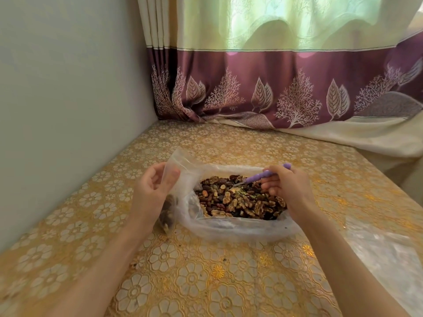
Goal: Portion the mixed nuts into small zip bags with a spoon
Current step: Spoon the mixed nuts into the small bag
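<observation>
A heap of mixed nuts lies in a large open clear plastic bag on the table's middle. My right hand grips a spoon with a purple handle, its bowl dipped into the nuts. My left hand pinches the top of a small clear zip bag, holding it upright just left of the big bag. A few nuts sit in the bottom of the small bag.
A table under a gold floral cloth fills the view. A grey wall stands at the left, a purple and cream curtain at the back. Clear plastic bags lie at the right edge.
</observation>
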`<state>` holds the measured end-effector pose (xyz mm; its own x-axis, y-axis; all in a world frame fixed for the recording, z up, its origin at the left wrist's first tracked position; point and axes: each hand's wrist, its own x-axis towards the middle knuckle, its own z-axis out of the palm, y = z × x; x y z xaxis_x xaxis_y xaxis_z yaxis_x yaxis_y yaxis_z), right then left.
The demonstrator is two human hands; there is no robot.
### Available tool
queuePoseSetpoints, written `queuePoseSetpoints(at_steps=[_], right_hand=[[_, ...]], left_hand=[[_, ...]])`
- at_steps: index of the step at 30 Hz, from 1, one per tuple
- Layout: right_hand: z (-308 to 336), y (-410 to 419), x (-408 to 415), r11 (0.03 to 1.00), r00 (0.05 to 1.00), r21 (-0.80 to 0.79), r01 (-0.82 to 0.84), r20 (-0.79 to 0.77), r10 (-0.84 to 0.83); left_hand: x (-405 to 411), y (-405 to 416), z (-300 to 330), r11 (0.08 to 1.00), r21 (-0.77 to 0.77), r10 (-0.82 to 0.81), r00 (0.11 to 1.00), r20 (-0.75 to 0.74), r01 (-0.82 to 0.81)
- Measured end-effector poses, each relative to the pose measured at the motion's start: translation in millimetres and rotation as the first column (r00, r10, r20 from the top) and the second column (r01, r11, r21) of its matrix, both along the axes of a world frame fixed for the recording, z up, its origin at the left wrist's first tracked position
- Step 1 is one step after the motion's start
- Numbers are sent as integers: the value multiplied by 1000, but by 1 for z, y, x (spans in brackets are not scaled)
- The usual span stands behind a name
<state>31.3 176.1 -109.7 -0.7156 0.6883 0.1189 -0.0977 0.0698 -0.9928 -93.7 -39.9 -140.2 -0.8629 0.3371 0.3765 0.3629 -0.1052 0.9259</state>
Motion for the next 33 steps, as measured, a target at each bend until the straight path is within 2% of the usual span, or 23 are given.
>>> queuePoseSetpoints(at_steps=[8,16,21,27,33], right_hand=[[4,1,4,993,990,7,117,-81,-116],[21,-8,7,995,961,-49,91,-257,-101],[35,-24,10,1000,941,-9,23,-338,-25],[36,-54,6,984,928,98,-152,-329,176],[32,-63,4,931,894,239,-277,-291,341]], left_hand=[[4,-2,-2,1000,21,11,1000,-4,-11],[4,-1,-5,1000,-5,28,1000,-12,-28],[5,0,-5,998,-48,32,999,-16,-33],[7,0,-4,997,-69,35,999,-18,-37],[6,0,-2,1000,12,14,998,60,-15]])
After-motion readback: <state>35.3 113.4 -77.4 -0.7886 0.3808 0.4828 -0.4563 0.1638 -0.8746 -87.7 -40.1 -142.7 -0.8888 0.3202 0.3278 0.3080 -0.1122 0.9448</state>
